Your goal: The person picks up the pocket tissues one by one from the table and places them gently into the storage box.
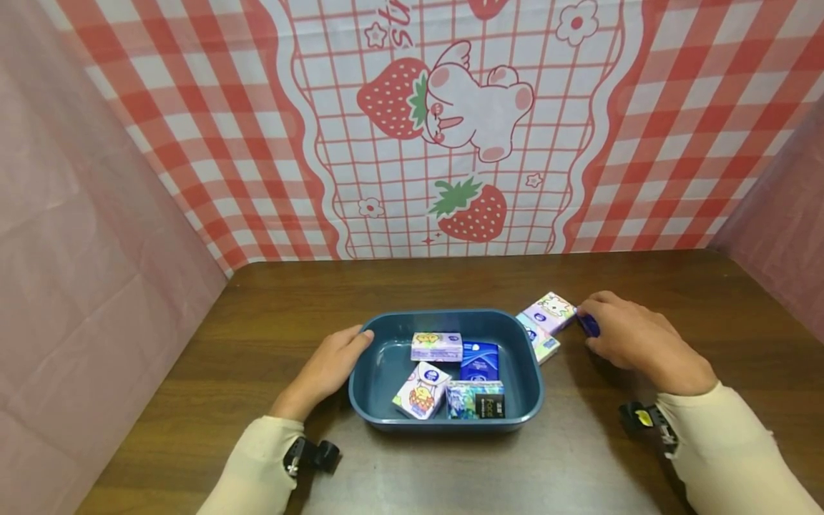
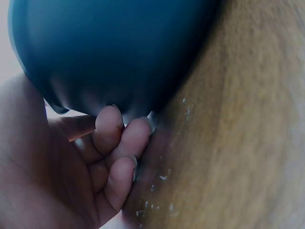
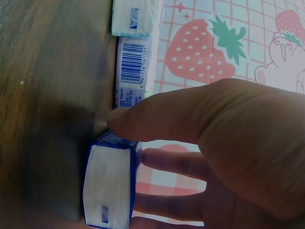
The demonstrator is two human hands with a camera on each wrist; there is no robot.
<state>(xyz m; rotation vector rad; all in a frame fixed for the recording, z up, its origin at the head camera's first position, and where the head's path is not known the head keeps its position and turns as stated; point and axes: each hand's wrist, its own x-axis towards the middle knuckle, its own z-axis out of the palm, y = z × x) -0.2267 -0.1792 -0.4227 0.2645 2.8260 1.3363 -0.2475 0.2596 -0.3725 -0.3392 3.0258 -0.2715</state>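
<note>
My left hand (image 1: 331, 363) holds the left end of a dark blue plastic tub (image 1: 444, 425), thumb over the rim and fingers bent against its outer wall (image 2: 114, 57). Inside the tub lie several small tissue packs: a lilac one (image 1: 436, 347), a blue one (image 1: 479, 361), a white one with a yellow cartoon (image 1: 421, 392) and a green-and-blue one (image 1: 463, 400). Right of the tub, my right hand (image 1: 634, 343) grips a dark blue tissue pack (image 3: 107, 186), thumb at one end and fingers along its far side. Most of that pack is hidden under the hand in the head view.
Beside the tub's right wall, a lilac tissue pack (image 1: 552, 312) and a pale blue one (image 1: 543, 345) lie together on the brown wooden table (image 1: 290, 300). A red checked strawberry cloth (image 1: 450, 207) hangs behind the table, with pink cloth (image 1: 96, 214) on both sides.
</note>
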